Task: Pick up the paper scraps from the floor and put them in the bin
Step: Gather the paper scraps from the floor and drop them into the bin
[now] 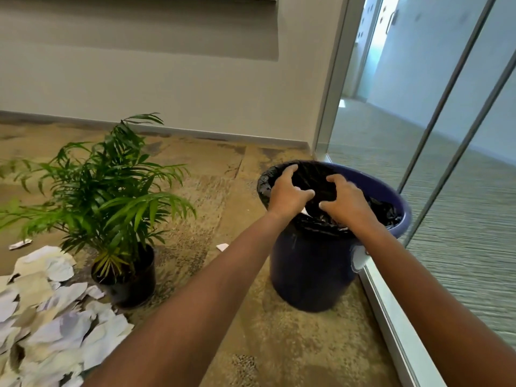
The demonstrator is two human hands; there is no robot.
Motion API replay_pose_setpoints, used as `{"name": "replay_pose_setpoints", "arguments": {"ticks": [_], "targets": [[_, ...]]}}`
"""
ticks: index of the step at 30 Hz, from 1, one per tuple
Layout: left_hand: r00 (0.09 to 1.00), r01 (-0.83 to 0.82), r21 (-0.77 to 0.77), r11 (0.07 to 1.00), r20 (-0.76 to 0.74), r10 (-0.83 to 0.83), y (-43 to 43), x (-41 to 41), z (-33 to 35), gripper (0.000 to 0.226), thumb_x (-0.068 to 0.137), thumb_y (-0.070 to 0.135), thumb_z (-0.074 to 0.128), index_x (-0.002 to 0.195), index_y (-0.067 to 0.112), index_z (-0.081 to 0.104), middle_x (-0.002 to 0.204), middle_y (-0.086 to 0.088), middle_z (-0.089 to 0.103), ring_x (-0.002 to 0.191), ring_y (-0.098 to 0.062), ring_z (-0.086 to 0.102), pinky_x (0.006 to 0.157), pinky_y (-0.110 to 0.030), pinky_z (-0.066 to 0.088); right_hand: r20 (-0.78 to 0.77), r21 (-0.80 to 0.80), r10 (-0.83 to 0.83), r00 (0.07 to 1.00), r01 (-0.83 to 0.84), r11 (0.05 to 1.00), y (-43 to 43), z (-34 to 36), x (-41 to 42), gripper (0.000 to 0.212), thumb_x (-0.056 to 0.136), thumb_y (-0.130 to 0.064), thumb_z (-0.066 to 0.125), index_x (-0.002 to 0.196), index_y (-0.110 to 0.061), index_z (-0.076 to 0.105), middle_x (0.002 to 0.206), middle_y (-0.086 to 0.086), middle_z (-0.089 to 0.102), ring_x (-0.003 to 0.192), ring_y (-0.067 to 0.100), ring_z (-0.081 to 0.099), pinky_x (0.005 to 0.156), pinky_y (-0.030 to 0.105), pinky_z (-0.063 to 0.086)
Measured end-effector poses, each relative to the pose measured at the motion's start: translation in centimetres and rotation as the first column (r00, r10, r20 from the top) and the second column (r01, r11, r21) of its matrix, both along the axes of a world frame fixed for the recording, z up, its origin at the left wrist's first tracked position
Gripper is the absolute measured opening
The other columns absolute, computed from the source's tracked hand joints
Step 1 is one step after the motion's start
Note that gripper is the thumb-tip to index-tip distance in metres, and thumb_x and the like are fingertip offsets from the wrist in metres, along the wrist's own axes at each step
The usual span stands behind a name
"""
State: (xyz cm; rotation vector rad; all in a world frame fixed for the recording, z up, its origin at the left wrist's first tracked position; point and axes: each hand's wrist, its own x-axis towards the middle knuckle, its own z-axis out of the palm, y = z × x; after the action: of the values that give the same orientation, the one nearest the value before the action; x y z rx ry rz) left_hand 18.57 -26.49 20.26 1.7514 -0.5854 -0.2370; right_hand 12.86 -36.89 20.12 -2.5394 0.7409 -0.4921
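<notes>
A dark blue bin [307, 275] lined with a black bag [304, 174] stands on the carpet beside the glass wall. Both my hands hover over its mouth. My left hand [284, 194] is above the near left rim with its fingers spread and loosely bent, holding nothing. My right hand [346, 202] is just to its right, fingers also loosely bent and empty. A bit of white paper [305, 211] shows inside the bin under my left hand. A large pile of torn paper scraps [50, 317] lies on the floor at the lower left.
A potted palm [111, 191] in a black pot [131, 277] stands between the pile and the bin. Single scraps lie on the carpet left of the bin [222, 247] and at the far left [19, 244]. A glass partition [418, 163] with a metal sill [391, 317] runs along the right.
</notes>
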Motion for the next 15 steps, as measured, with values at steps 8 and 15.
{"name": "replay_pose_setpoints", "arguments": {"ticks": [8,15], "targets": [[0.873,-0.201,0.191,0.961,0.480,0.087,8.7,2.5,-6.4,0.049,0.091,0.010,0.055,0.138,0.013,0.040,0.137,-0.011,0.043,0.128,-0.021,0.041,0.101,-0.018,0.029,0.422,-0.403,0.390,0.819,-0.215,0.889,7.2,0.7,1.0,0.023,0.086,0.002,0.049,0.102,-0.006,0.064,0.107,0.015,0.061,0.104,0.026,0.056,0.087,0.015,0.035],[0.996,0.051,0.911,0.410,-0.014,-0.091,17.3,5.5,-16.1,0.097,0.084,0.027,0.068,0.152,0.013,0.001,0.155,-0.021,0.020,0.143,-0.035,0.024,0.115,-0.041,0.029,0.050,-0.310,0.614,0.788,-0.572,0.759,12.9,-8.9,4.2,0.024,0.084,-0.001,0.049,0.103,-0.008,0.063,0.105,0.013,0.057,0.100,0.029,0.054,0.078,0.041,0.051]]}}
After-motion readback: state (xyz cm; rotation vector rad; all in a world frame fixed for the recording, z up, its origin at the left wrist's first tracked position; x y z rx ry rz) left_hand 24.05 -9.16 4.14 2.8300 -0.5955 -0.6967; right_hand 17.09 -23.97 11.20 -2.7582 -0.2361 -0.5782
